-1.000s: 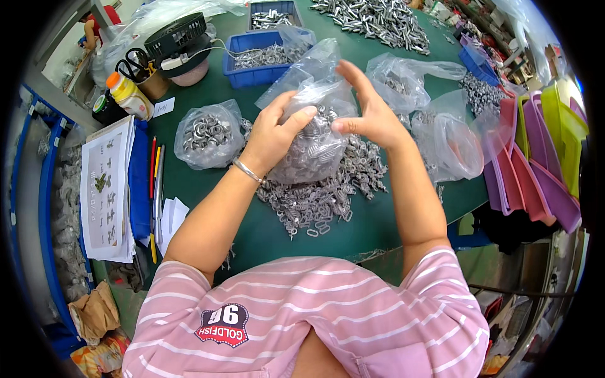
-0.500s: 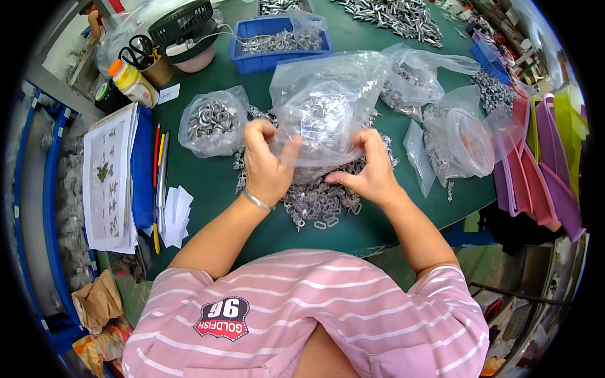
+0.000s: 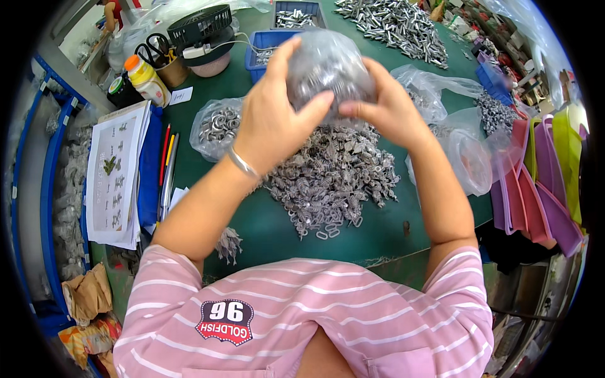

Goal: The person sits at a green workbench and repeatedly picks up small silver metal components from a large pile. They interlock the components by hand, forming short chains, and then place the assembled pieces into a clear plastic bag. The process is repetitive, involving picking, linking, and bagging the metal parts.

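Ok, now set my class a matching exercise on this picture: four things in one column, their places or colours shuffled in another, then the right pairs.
Things
1. Clear bag of grey pieces
2. Fan
3. Pile with oval links
4. Bottle

Places or colours
A. Heaped on the green tabletop, nearest the person's chest
B. Yellow, with an orange cap
C. Between the left hand and right hand
D. Mostly black

Pairs: 1-C, 2-D, 3-A, 4-B
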`<state>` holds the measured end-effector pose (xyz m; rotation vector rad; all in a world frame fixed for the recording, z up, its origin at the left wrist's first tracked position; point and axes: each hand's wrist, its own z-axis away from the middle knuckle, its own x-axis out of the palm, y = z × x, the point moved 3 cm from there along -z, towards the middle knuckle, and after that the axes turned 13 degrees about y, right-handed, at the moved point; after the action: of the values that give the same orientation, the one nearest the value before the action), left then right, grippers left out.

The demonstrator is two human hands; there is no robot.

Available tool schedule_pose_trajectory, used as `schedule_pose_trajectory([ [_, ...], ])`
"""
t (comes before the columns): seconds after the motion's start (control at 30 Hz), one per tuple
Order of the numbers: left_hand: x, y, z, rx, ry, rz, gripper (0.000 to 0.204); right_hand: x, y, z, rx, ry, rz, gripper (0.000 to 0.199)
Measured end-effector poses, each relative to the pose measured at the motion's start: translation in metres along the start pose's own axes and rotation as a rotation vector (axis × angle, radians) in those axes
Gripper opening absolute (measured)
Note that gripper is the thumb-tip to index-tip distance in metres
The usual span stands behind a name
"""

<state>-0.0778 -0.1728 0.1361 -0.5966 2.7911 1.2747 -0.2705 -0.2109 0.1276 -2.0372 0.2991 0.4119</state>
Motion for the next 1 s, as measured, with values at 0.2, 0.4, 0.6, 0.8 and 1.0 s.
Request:
schedule_pose_trajectory([
  [0.2, 0.003, -0.033, -0.060, -0.080, -0.139, -0.109, 0.041, -0.001, -0.019, -0.067, 0.117, 0.016, -0.080, 0.060],
  [0.4, 0.013, -0.114, -0.051, -0.400, -0.127, -0.158, 0.032, 0.027, 0.055, -0.085, 0.198, -0.075, 0.176, 0.021],
  [0.6, 0.011, -0.126, -0.051, -0.644, -0.366, -0.297, 0.046, 0.040, 0.061, -0.089, 0.223, -0.181, 0.343, 0.025],
  [0.8, 0.031, -0.154, -0.078, -0.691, -0.629, -0.512, 0.036, 0.052, 0.043, -0.095, 0.102, -0.274, 0.614, 0.032],
  [1.0, 0.043, -0.148, -0.094, 0.061, -0.428, -0.770, 0.016, 0.045, 0.033, -0.111, 0.022, -0.195, 0.806, 0.018],
])
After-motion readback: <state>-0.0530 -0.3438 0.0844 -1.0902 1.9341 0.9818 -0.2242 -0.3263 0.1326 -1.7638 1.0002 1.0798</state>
